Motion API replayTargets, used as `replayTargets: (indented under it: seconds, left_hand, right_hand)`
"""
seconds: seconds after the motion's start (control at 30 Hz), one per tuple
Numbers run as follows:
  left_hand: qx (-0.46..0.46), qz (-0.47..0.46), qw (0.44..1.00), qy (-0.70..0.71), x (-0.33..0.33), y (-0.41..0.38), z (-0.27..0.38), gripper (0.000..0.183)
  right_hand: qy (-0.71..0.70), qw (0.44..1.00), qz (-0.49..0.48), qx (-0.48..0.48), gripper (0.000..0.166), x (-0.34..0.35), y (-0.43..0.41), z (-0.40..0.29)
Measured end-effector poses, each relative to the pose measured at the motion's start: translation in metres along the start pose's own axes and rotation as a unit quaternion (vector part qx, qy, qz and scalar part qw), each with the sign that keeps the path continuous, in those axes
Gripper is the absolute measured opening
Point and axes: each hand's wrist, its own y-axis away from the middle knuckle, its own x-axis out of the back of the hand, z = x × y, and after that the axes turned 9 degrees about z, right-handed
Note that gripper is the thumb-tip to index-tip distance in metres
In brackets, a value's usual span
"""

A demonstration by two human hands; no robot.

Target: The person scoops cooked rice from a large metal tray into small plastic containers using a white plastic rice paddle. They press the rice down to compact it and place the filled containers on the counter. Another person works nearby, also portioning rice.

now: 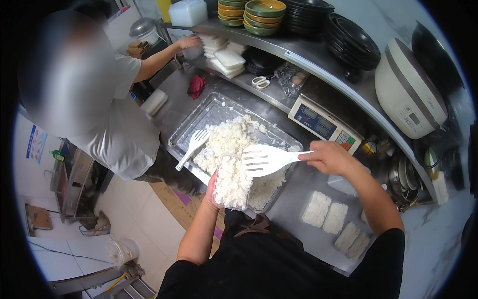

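Note:
My left hand (213,190) grips a clear plastic container (232,206), which is heaped with white cooked rice. It is held over the near edge of a large metal tray (183,129). In my right hand (325,159) is a white slotted spatula (269,160), its blade beside the container's upper right side. A mound of cooked rice (233,134) spreads over the tray. A second white slotted spatula (193,145) rests across the tray's left rim, with its handle outward. Rice-filled containers (324,212) stand on the steel counter to the right.
Behind the tray is a digital scale (321,123) under a steel shelf (313,61). A rice cooker (410,93), black bowls (353,41) and green-and-yellow bowls (263,18) sit above. Scissors (261,82) and a red cloth (196,86) lie farther back. A co-worker (123,142) stands left, reaching towards the shelf.

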Motion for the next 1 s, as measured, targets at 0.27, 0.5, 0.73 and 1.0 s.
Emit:
replayTargets:
  seconds: [0.27, 0.5, 0.73, 1.0]
  left_hand:
    - [-0.042, 0.006, 0.999, -0.004, 0.012, -0.003, -0.004, 0.061]
    - [-0.046, 0.018, 0.999, 0.013, 0.005, -0.004, -0.011, 0.064]
    - [-0.066, 0.008, 0.998, -0.010, 0.004, -0.006, -0.018, 0.065]
    - [-0.069, -0.004, 0.998, -0.013, 0.001, -0.001, -0.023, 0.063]
  right_hand:
    - [-0.159, 0.975, 0.064, -0.140, 0.032, -0.053, 0.049, -0.006]
    - [-0.126, 0.976, 0.034, -0.177, 0.029, -0.076, 0.061, -0.043]
    - [-0.156, 0.972, 0.054, -0.167, 0.029, -0.067, 0.072, -0.036]
    - [-0.059, 0.987, 0.030, -0.148, 0.028, -0.055, 0.073, -0.039]
